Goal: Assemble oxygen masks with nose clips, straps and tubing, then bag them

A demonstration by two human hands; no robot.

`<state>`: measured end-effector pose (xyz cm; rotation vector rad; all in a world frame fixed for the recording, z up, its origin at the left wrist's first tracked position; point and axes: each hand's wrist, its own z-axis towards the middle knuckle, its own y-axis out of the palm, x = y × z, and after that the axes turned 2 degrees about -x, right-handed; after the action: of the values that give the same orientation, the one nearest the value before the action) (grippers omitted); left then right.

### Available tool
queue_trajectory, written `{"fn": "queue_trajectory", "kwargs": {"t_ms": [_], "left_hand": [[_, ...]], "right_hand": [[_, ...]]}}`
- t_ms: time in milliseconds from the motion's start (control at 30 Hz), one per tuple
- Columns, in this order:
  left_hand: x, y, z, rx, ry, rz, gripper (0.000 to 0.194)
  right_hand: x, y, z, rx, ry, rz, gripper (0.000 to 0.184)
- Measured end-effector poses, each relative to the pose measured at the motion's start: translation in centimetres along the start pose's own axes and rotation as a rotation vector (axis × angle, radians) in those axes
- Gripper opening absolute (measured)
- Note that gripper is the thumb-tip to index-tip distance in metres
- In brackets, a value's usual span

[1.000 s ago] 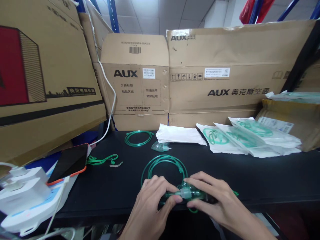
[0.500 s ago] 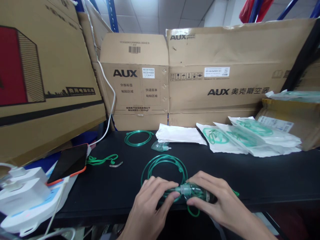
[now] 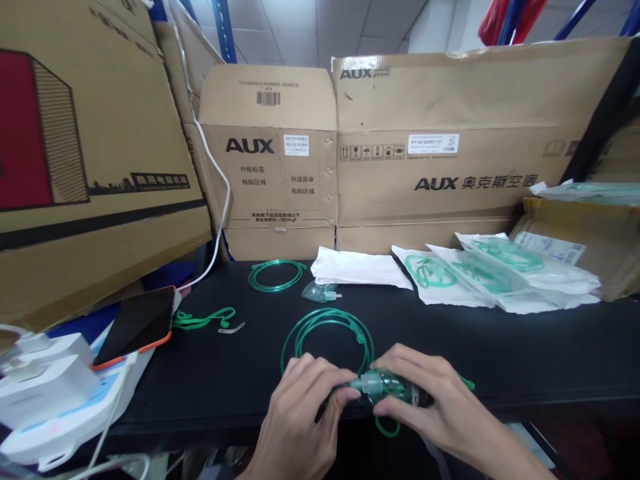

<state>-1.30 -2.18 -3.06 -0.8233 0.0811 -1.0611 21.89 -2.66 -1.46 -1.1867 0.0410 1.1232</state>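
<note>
At the near edge of the black table (image 3: pixel 525 347), both my hands meet over a clear green oxygen mask (image 3: pixel 395 390). My right hand (image 3: pixel 430 403) is wrapped round the mask body. My left hand (image 3: pixel 305 407) pinches the end of a coiled green tube (image 3: pixel 325 330) against the mask's white connector (image 3: pixel 371 381). The tube's loop lies on the table just beyond my fingers.
A second tube coil (image 3: pixel 277 274), a small mask (image 3: pixel 320 291), a white pouch (image 3: pixel 357 270) and several sealed packs (image 3: pixel 500 273) lie farther back. A green strap (image 3: pixel 205 320), a phone (image 3: pixel 137 325) and white chargers (image 3: pixel 45 380) sit left. Cardboard boxes (image 3: pixel 440 140) wall the back.
My hands have barely shifted. The left fingers have closed in more tightly on the tube end at the connector, and the mask has tilted slightly in my right hand.
</note>
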Motion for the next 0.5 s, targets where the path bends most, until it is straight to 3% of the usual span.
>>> {"fn": "queue_trajectory", "kwargs": {"t_ms": [500], "left_hand": [[0.47, -0.07, 0.37, 0.012, -0.002, 0.017, 0.017]], "right_hand": [[0.28, -0.05, 0.07, 0.007, -0.029, -0.023, 0.026]]}}
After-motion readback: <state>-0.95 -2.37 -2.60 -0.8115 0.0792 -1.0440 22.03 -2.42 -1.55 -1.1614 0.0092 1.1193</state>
